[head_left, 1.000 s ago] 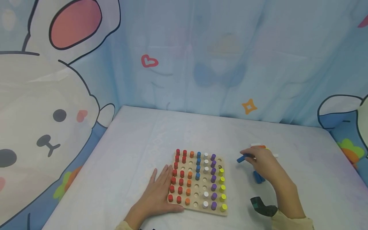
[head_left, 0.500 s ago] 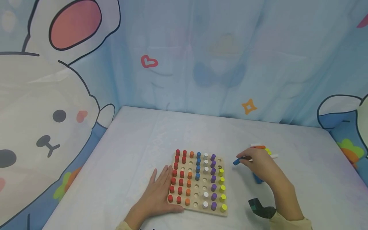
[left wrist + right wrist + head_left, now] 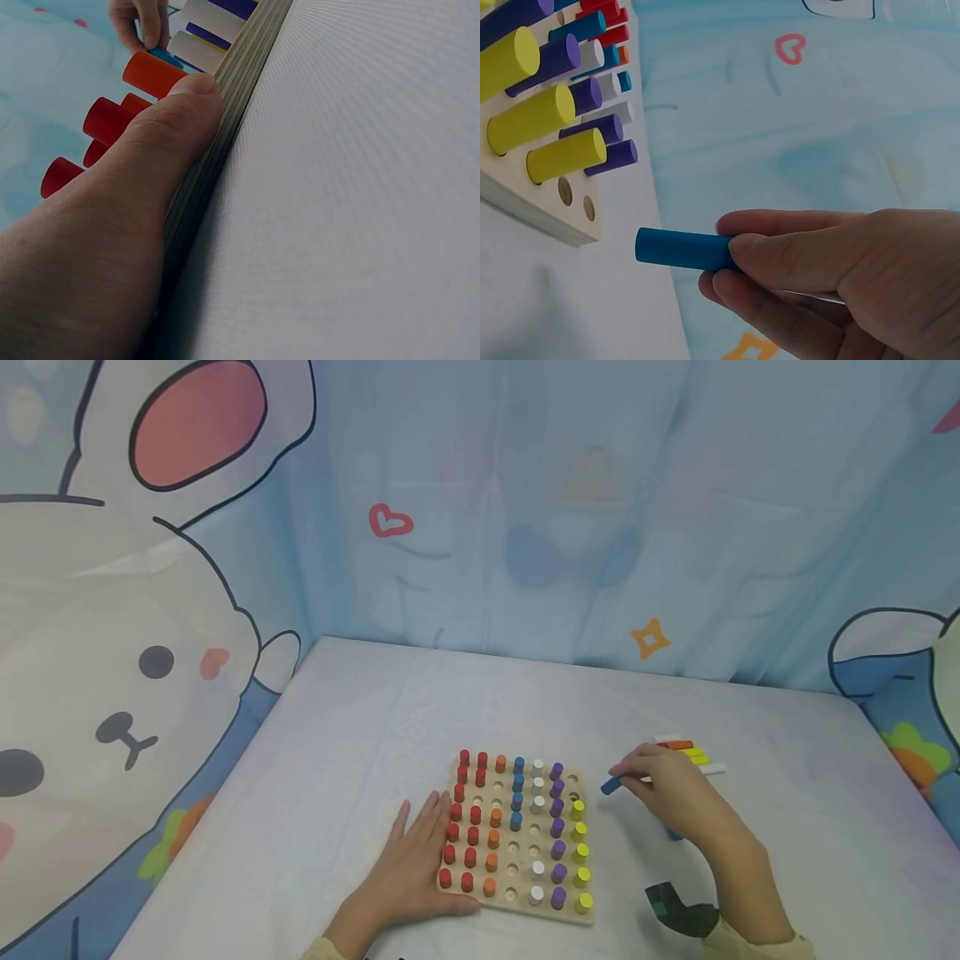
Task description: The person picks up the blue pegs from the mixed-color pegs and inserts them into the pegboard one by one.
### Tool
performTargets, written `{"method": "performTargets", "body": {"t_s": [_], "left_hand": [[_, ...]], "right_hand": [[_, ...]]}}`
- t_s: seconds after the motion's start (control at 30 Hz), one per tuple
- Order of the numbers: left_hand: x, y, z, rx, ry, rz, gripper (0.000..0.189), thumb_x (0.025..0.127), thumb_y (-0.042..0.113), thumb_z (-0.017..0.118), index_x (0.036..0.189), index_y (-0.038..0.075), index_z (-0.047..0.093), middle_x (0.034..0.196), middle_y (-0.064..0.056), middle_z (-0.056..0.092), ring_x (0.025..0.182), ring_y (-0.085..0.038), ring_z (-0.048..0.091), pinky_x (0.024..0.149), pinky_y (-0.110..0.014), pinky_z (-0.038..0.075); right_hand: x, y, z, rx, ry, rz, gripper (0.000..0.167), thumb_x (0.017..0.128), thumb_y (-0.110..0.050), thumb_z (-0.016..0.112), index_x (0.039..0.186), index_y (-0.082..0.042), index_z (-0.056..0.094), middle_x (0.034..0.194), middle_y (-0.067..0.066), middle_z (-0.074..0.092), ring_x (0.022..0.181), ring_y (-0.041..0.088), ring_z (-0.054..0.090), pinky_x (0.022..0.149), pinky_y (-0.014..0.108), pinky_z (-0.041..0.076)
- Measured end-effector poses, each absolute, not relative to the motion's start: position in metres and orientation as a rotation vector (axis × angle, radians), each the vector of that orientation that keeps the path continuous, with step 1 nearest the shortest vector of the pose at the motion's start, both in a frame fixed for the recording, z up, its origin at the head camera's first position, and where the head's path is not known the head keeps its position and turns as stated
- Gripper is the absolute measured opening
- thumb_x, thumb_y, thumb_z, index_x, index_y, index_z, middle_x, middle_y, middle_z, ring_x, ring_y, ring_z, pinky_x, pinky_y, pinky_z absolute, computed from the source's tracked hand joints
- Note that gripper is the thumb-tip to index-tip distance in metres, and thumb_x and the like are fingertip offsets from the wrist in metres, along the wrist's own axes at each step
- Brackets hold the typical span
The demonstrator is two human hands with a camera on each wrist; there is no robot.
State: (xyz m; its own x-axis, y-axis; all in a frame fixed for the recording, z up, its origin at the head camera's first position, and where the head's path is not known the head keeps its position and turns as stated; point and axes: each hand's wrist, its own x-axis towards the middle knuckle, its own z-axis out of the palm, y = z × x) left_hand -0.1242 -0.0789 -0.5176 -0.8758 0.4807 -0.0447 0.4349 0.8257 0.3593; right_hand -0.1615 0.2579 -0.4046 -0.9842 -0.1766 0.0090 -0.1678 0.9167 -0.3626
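Note:
A wooden pegboard (image 3: pixel 524 852) stands on the white-covered table, filled with rows of red, orange, blue, white, purple and yellow pegs and some bare holes. My left hand (image 3: pixel 412 872) rests along its left side with fingers straight. The left thumb (image 3: pixel 187 105) lies against the front edge, beside an orange peg (image 3: pixel 154 73). To the right of the board, my right hand (image 3: pixel 678 785) pinches a blue peg (image 3: pixel 682 248) between thumb and fingers. The peg's free end points toward the board, apart from it; its other end is hidden in the fingers.
Behind the right hand lie loose pegs: an orange one (image 3: pixel 681 744), yellow ones (image 3: pixel 696 755) and a white one (image 3: pixel 712 768). Another blue piece (image 3: pixel 674 835) peeks out below the hand. A dark wrist device (image 3: pixel 678 910) hangs beside the right forearm. A printed curtain (image 3: pixel 480 568) encloses the table.
My right hand has moved a little left toward the board with the blue peg, uncovering the yellow pegs behind it. The left hand and the board have stayed put.

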Motion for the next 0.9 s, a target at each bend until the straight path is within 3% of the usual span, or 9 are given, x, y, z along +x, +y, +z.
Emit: {"method": "performTargets", "body": {"t_s": [0.9], "left_hand": [[-0.125,-0.079,-0.516,0.732,2.868,0.505,0.129,0.062,0.093,0.043,0.154,0.011,0.004,0.161,-0.002,0.007,0.15,-0.019,0.002,0.118,-0.054,-0.002]], "right_hand": [[-0.145,0.216,-0.394,-0.508,3.074,-0.563,0.012,0.08,-0.007,0.074,0.09,-0.014,0.073,0.092,-0.003,0.065,0.086,0.013,0.064,0.075,0.03,0.058]]}}
